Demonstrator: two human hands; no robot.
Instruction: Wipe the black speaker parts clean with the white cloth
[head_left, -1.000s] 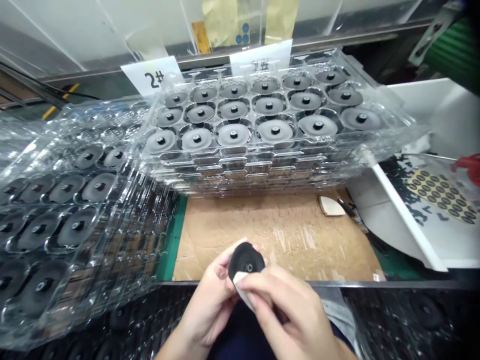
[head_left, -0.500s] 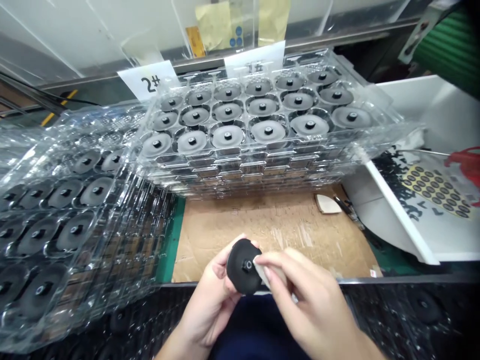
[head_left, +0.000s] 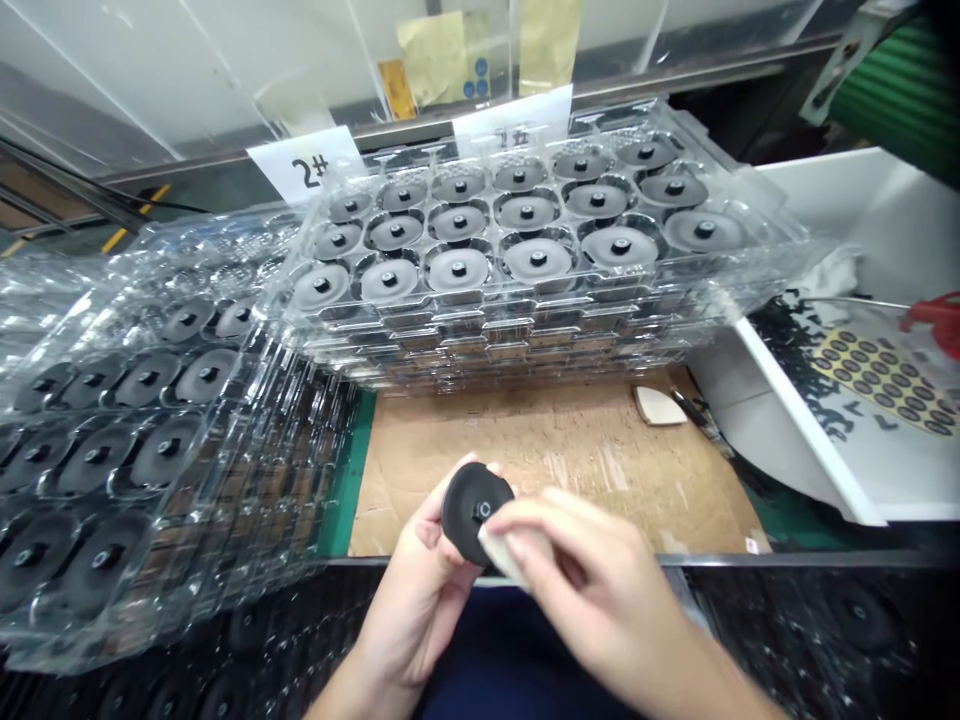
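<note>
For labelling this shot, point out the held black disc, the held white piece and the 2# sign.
Held black disc (head_left: 463, 507), head view: face beside its hub.
Held white piece (head_left: 502, 560), head view: exposed side.
2# sign (head_left: 301, 174), head view: its printed 2.

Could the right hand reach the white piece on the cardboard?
Probably yes: only cardboard shows between the right hand and the white piece, though the hand holds a pale pad at the black disc.

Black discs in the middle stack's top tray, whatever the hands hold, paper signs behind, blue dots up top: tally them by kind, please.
Black discs: 19 (18 in the top tray, 1 in the left hand)
White piece in the right hand: 1
White paper signs: 2
Blue dots: 3
Total: 25
</note>
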